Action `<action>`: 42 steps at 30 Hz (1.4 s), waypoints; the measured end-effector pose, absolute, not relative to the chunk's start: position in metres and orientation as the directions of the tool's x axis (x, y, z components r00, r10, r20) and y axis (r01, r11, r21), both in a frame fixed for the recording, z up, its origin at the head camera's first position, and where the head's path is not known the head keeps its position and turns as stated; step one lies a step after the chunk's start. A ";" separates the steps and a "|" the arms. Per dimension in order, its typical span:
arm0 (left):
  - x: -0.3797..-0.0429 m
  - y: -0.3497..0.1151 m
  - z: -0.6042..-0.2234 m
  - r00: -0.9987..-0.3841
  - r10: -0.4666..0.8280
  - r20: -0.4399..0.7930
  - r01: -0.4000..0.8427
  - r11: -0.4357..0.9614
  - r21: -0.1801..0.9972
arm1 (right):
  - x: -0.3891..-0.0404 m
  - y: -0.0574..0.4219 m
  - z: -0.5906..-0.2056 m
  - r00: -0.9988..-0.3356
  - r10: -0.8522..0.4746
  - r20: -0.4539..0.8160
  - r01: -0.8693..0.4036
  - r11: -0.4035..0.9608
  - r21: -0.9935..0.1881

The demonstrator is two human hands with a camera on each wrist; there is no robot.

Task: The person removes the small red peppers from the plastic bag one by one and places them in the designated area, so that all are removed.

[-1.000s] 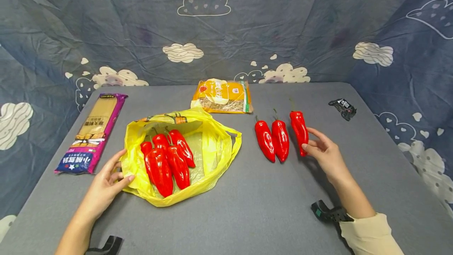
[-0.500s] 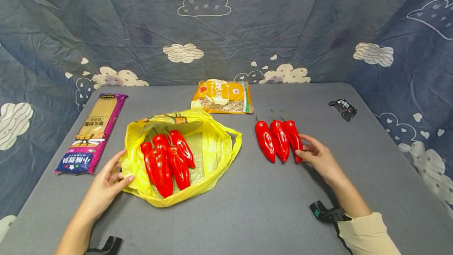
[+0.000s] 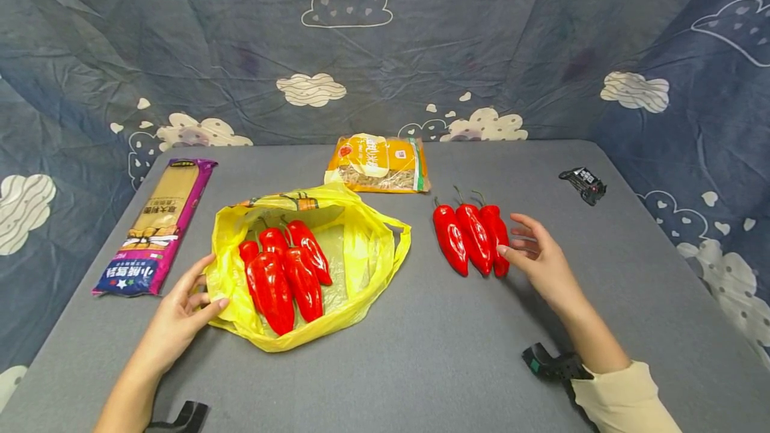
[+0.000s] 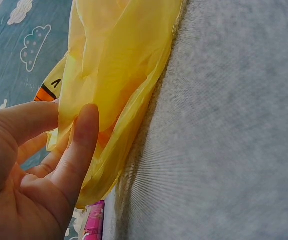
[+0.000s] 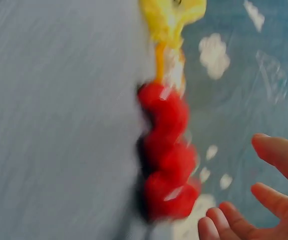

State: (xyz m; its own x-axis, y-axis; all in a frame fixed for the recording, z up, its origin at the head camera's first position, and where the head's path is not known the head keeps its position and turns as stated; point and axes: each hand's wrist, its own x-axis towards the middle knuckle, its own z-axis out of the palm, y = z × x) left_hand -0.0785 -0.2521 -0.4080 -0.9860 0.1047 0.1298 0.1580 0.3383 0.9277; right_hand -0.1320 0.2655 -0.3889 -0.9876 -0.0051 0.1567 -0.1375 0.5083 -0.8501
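Observation:
On the left side of the head view a yellow plastic bag (image 3: 361, 252) lies with its mouth spread, several glossy red peppers (image 3: 273, 293) inside. My left hand (image 3: 183, 306) pinches the bag's left edge; in the left wrist view the thumb (image 4: 81, 145) lies on one side of the film and the fingers on the other. To the right of the bag, three more red peppers (image 3: 475, 239) lie side by side, stems pointing away. Just right of the rightmost pepper (image 3: 496, 239) is my right hand (image 3: 547, 262), fingers spread, holding nothing. The right wrist view is blurred.
A purple-edged pack of noodles (image 3: 159, 219) lies at the far left. An orange bag of dry food (image 3: 379, 164) is behind the yellow bag. A small black packet (image 3: 583, 184) sits at the back right, and a cloud-patterned cloth (image 3: 421, 52) hangs behind the grey table.
My right hand has set its pepper down leftward against the other two, let go, and drawn slightly away with fingers opened. The left hand and the bag have not moved.

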 end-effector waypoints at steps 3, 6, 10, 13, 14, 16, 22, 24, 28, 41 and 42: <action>-0.078 -0.251 -0.408 -0.986 0.101 0.132 0.160 0.342 0.926 | -0.130 0.248 -0.375 -0.971 -0.037 0.236 -0.224 0.488 -0.844; -0.077 -0.251 -0.408 -0.986 0.103 0.133 0.161 0.346 0.925 | -0.128 0.226 -0.360 -0.952 -0.091 0.293 -0.304 0.423 -0.854; -0.078 -0.252 -0.409 -0.986 0.103 0.129 0.157 0.352 0.923 | -0.122 0.188 -0.335 -0.933 -0.151 0.326 -0.359 0.339 -0.869; -0.079 -0.252 -0.409 -0.986 0.103 0.129 0.158 0.357 0.921 | -0.118 0.158 -0.320 -0.920 -0.210 0.331 -0.382 0.288 -0.878; -0.079 -0.252 -0.409 -0.986 0.104 0.130 0.159 0.356 0.921 | -0.117 0.148 -0.317 -0.915 -0.233 0.330 -0.387 0.271 -0.881; -0.079 -0.252 -0.408 -0.985 0.106 0.133 0.162 0.353 0.922 | -0.119 0.130 -0.318 -0.900 -0.287 0.329 -0.401 0.248 -0.882; -0.079 -0.251 -0.408 -0.983 0.108 0.148 0.177 0.341 0.923 | -0.133 0.085 -0.355 -0.854 -0.434 0.287 -0.385 0.156 -0.910; -0.079 -0.251 -0.408 -0.984 0.107 0.144 0.173 0.346 0.922 | -0.137 0.073 -0.371 -0.845 -0.470 0.254 -0.360 0.148 -0.921; -0.079 -0.252 -0.410 -0.985 0.107 0.134 0.164 0.351 0.922 | -0.139 0.054 -0.388 -0.822 -0.532 0.204 -0.339 0.168 -0.926; -0.079 -0.253 -0.409 -0.988 0.099 0.121 0.150 0.373 0.916 | -0.140 0.027 -0.387 -0.798 -0.596 0.087 -0.314 0.289 -0.904; -0.079 -0.253 -0.409 -0.988 0.099 0.121 0.149 0.371 0.917 | -0.141 0.026 -0.388 -0.799 -0.596 0.083 -0.316 0.298 -0.900</action>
